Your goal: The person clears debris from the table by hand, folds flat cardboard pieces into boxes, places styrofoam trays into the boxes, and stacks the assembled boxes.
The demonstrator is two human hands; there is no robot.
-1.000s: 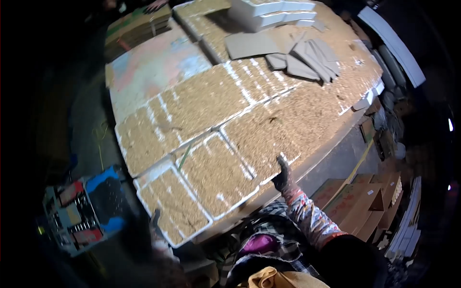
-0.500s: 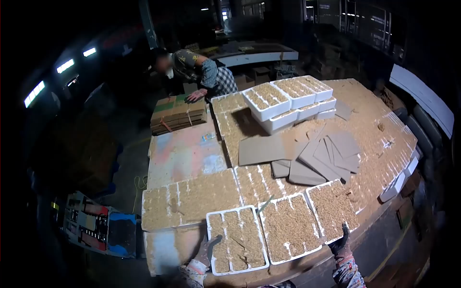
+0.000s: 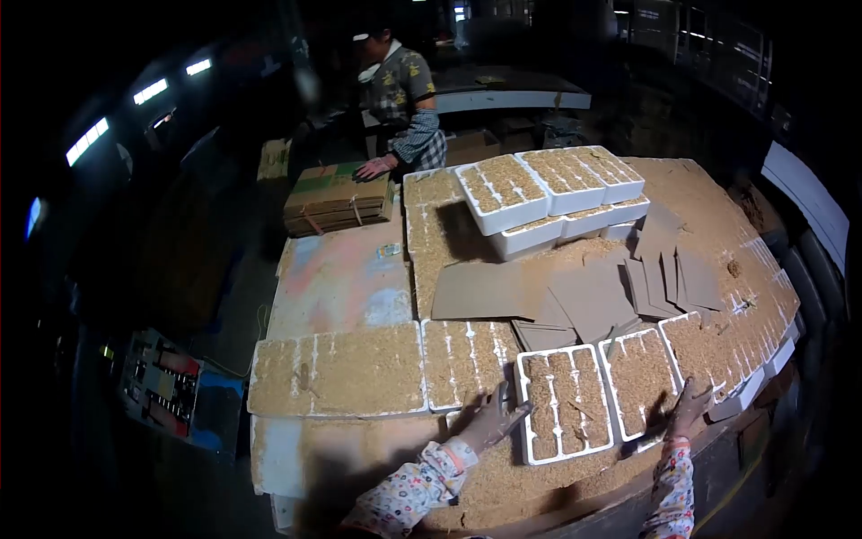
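Three white foam boxes filled with tan, sawdust-like material stand along the near side of the table: a left one (image 3: 566, 409), a middle one (image 3: 636, 377) and a right one (image 3: 709, 355). My left hand (image 3: 492, 420) is beside the left box, with fingers spread and the thumb pointing at its side wall; whether it touches is unclear. At the right end of the row, my right hand (image 3: 689, 409) has its fingers stretched over the near rims of the middle and right boxes. Neither hand grasps anything visible. Floral sleeves cover both forearms.
More filled foam boxes (image 3: 548, 193) are stacked in two layers farther back. Grey-brown cardboard sheets (image 3: 588, 292) lie loose in the middle. A co-worker (image 3: 404, 99) stands at the far left, one hand on bundled flat cartons (image 3: 337, 199). Sawdust covers much of the table (image 3: 503, 485).
The row of boxes has shifted away and to the right, against the other filled boxes. My hands have moved with it, the left one's fingers spreading. The co-worker has straightened up.
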